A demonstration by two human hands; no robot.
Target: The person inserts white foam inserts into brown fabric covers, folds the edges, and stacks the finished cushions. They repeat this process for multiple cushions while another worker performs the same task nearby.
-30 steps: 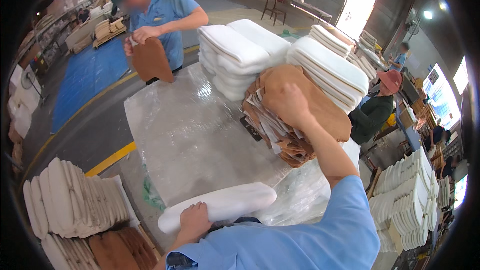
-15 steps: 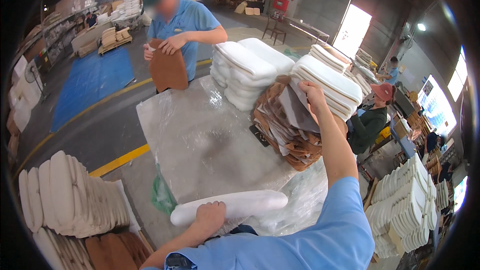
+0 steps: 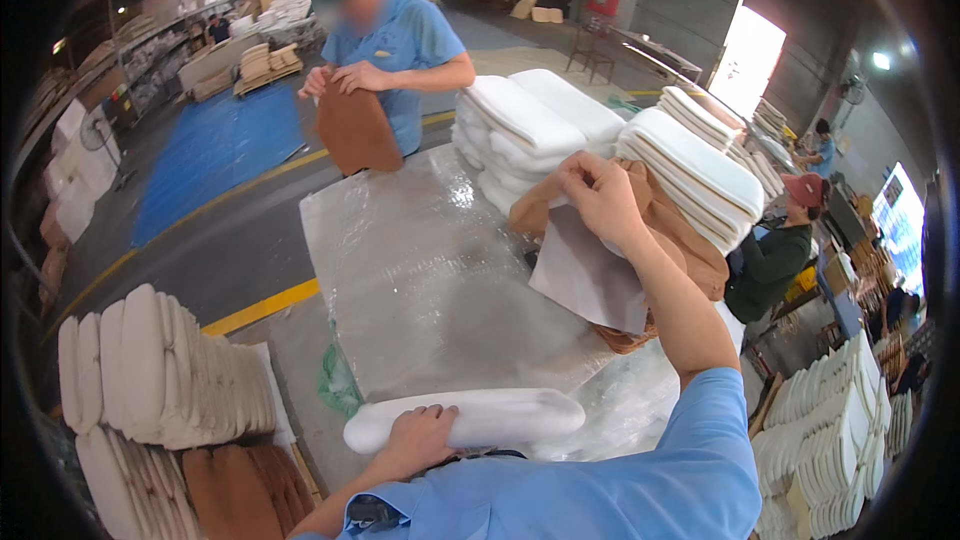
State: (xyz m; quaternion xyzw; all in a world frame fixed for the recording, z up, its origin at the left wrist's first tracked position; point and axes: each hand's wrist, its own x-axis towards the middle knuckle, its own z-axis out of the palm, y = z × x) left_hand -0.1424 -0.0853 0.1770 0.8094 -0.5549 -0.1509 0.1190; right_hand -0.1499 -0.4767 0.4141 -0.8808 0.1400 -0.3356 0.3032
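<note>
At the near edge of the table, my left hand (image 3: 423, 437) lies with its fingers curled over a long white padded cushion (image 3: 525, 414), holding it against my front. My right hand (image 3: 600, 202) reaches across to the pile of brown fabric covers (image 3: 690, 250) and pinches the upper edge of one. This fabric cover (image 3: 588, 265) hangs from my fingertips, its greyish underside toward me and a brown flap folding out to the left. My right hand and forearm hide part of the pile.
Clear plastic covers the table (image 3: 420, 270). White cushions (image 3: 540, 120) are stacked at its far side, with another stack (image 3: 690, 165) to the right. Across the table a co-worker (image 3: 395, 50) holds a brown cover (image 3: 358, 132). More cushions (image 3: 165, 370) stand at left.
My right hand has moved slightly left and raised a cover's edge, so its grey underside spreads over the pile. The co-worker's cover has shifted a little; my left hand still holds the cushion.
</note>
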